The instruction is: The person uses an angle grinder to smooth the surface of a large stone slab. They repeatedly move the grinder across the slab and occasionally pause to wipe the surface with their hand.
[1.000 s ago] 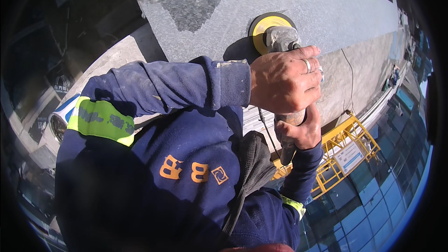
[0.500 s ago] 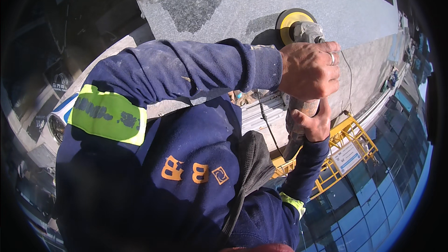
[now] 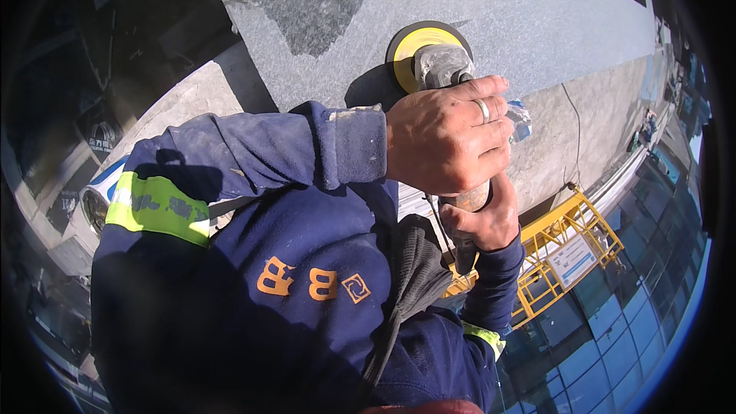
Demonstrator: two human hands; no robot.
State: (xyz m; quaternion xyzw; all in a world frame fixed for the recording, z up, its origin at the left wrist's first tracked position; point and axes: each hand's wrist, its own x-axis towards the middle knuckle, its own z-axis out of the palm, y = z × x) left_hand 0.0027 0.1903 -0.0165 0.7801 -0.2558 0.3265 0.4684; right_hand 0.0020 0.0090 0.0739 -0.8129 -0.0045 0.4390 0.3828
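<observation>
An angle grinder (image 3: 443, 67) with a dusty metal head carries a round yellow disc (image 3: 405, 52) with a black rim. The disc is at a grey, smooth-coated wall face (image 3: 529, 27) and casts a shadow to its left; whether it touches cannot be told. Wearing a ring, my left hand (image 3: 452, 136) is closed over the grinder just behind its head. Lower down, my right hand (image 3: 491, 218) wraps the grinder's body, thumb on the near side. Much of the body is hidden by my hands.
At the lower right is a yellow metal frame (image 3: 571, 257) with a white sign, above a glass facade (image 3: 606, 330). A thin cable (image 3: 576, 130) hangs down the wall. A blue-and-white cylinder (image 3: 100, 199) lies at left, and a grey cloth strap (image 3: 414, 276) crosses my chest.
Both hands have carried the grinder leftward across the wall face, its disc also sitting slightly lower. My left elbow has drawn back. My grip on the grinder looks the same.
</observation>
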